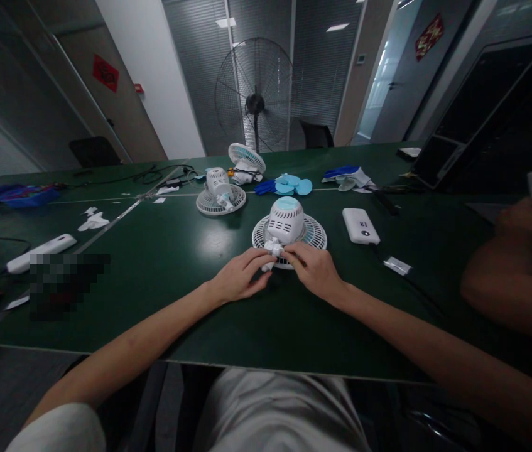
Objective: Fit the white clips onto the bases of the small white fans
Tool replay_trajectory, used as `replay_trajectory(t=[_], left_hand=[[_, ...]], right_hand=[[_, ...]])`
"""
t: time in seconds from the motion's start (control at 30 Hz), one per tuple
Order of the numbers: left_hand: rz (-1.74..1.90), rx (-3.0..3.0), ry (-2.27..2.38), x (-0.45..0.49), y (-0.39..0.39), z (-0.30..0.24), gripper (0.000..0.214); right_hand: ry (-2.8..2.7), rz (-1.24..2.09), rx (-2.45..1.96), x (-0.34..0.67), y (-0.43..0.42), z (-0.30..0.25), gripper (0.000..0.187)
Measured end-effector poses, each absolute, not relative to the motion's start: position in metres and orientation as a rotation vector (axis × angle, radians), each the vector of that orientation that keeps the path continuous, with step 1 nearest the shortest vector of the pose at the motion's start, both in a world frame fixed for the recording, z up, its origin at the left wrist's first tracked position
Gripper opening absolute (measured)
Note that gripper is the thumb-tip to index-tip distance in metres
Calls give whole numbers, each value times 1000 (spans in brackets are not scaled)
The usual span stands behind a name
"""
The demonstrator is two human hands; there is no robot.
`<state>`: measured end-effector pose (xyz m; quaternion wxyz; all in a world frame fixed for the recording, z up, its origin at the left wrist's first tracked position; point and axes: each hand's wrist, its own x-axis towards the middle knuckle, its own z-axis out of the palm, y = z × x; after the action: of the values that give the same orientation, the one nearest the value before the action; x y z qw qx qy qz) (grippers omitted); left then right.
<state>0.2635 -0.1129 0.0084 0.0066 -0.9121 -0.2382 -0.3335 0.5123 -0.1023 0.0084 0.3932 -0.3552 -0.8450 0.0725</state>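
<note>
A small white fan [286, 220] lies grille down on the green table in front of me, its slotted motor housing with a light blue cap facing up. At the near side of the housing sits a small white bracket [274, 247]. My left hand [243, 274] is closed on this bracket from the left, thumb and fingertips pinched together. From the right, my right hand [315, 269] pinches the same part, its fingers over the grille's near rim. The fingertips partly hide the bracket, so its exact shape is unclear.
Two more white fans [218, 185] [247, 164] stand farther back. Light blue fan blades [293, 184] and blue gloves [341, 171] lie behind. A white power bank [360, 226] is on the right, near another person's arm [505, 282]. A long white device [42, 252] lies left.
</note>
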Motion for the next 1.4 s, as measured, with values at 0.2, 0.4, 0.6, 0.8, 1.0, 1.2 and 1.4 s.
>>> replay_trajectory(t=[0.2,0.4,0.6,0.8,1.0,1.2,1.4], left_hand=[[-1437,-2880,-1205,275,-113,16,33],[-1197,-2993,-1297,283,-113,22,40],[-1058,-3054,-1319,279,-111,22,40],[-1037,-3055,-1308,279,-110,21,39],[-1061,-3051,-1278,280,-110,18,38],[-1062,-3050,-1269,280,-110,18,38],[-1038,-3065,-1256,279,-110,20,39]], right_hand=[[-2174,166,-891,511,-102,6,17],[-2320,23,-843,519,-101,9,18],[-2409,-333,-683,534,-91,9,35],[-2401,-408,-669,534,-91,9,32],[-2366,-259,-742,527,-96,11,24],[-2172,311,-896,511,-102,17,29],[-2208,137,-898,522,-103,20,26]])
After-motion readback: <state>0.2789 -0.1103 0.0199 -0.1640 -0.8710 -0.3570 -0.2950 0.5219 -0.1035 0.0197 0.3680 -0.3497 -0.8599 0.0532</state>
